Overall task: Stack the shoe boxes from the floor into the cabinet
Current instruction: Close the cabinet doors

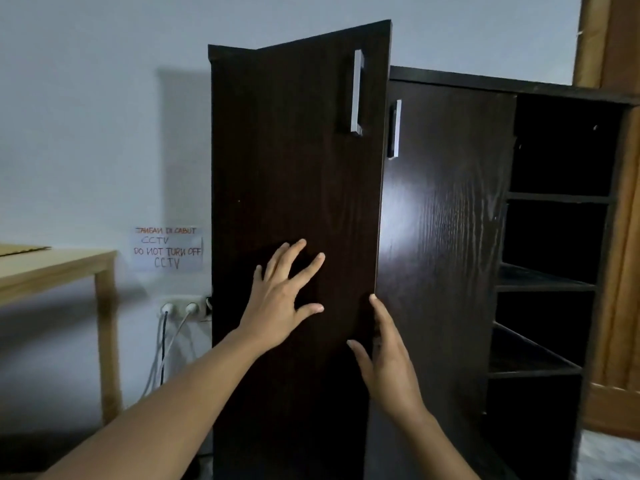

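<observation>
A dark brown cabinet stands against the wall. Its left door is swung partly out toward me, with a silver handle near its top. My left hand lies flat on the door's front, fingers spread. My right hand sits at the door's free edge, fingers straight along it and thumb on the front. The right door is closed and has its own handle. Open shelves at the cabinet's right side hold nothing visible. No shoe boxes are in view.
A light wooden table stands at the left. A paper CCTV notice is taped to the wall above a socket with plugs and cables. Wooden trim rises right of the cabinet.
</observation>
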